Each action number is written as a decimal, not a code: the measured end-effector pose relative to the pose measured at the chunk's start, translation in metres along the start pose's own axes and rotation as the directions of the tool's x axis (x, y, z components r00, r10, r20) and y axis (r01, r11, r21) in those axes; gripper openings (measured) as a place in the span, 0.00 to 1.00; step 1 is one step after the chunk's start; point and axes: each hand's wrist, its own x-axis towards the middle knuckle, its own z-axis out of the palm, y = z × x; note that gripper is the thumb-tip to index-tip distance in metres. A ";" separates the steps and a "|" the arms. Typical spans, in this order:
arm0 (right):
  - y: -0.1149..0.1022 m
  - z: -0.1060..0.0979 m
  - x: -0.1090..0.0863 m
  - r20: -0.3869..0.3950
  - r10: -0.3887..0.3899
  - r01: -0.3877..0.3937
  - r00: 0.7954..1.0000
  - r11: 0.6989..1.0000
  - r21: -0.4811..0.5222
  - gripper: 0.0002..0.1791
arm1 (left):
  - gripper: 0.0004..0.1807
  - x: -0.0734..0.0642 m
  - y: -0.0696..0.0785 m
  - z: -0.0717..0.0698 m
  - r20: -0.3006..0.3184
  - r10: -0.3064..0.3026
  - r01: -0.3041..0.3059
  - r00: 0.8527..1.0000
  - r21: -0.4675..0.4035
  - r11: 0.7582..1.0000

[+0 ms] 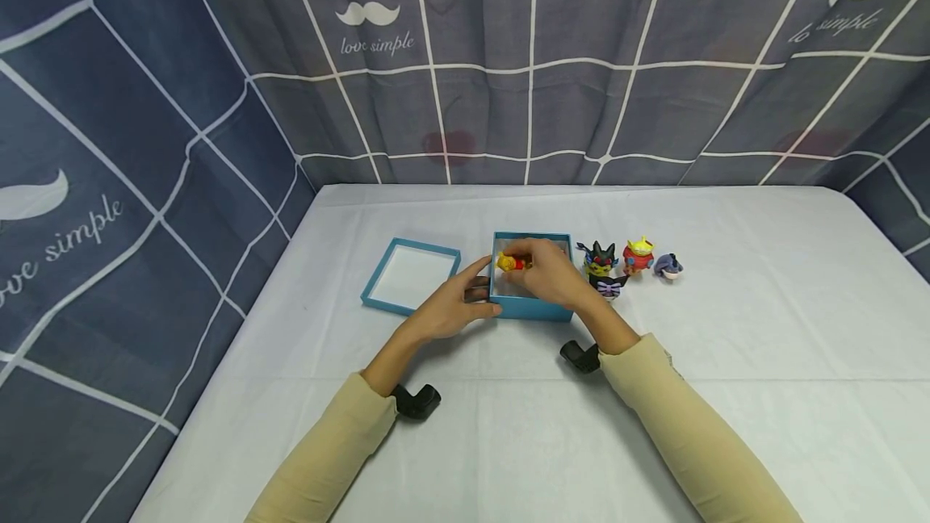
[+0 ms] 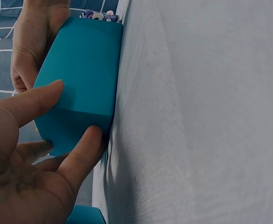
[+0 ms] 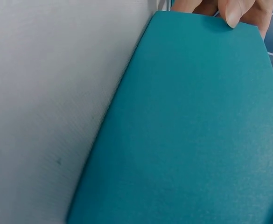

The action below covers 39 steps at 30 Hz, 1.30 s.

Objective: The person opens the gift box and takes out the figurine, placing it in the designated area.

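Observation:
An open blue box (image 1: 534, 310) stands on the table in the head view. My left hand (image 1: 452, 307) steadies its left end; in the left wrist view the thumb (image 2: 47, 95) presses the front face while the fingers bend against the end wall. Reaching in over the front wall, my right hand (image 1: 550, 274) pinches a small yellow figurine (image 1: 509, 262) with a red top, lying sideways at the box's left part. The right fingertips are partly hidden by the hand itself. From the right wrist, the box front (image 3: 183, 121) blocks the view of that hand.
Left of the box lies its blue-rimmed lid (image 1: 427, 246), white inside facing up. Right of it stand a black-eared figurine (image 1: 599, 257), a dark one with a purple bow (image 1: 609, 287), a red-and-yellow one (image 1: 638, 257) and a grey-purple donkey figurine (image 1: 668, 266). A curtain (image 1: 479, 119) hangs behind.

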 end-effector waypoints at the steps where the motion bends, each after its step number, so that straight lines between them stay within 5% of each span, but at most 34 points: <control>1: 0.000 0.000 0.000 -0.003 -0.008 0.008 1.000 1.000 0.009 0.18 | 0.46 0.000 0.000 0.000 -0.001 -0.003 0.003 1.000 0.002 1.000; 23: 0.000 0.003 -0.007 -0.203 -0.033 0.062 0.979 0.989 0.138 0.17 | 0.46 0.000 0.001 0.002 -0.015 -0.003 0.003 1.000 0.008 1.000; 39: 0.002 0.003 -0.009 -0.277 -0.089 0.140 0.957 0.976 0.169 0.16 | 0.46 0.000 0.000 0.001 -0.020 -0.010 0.011 1.000 0.023 1.000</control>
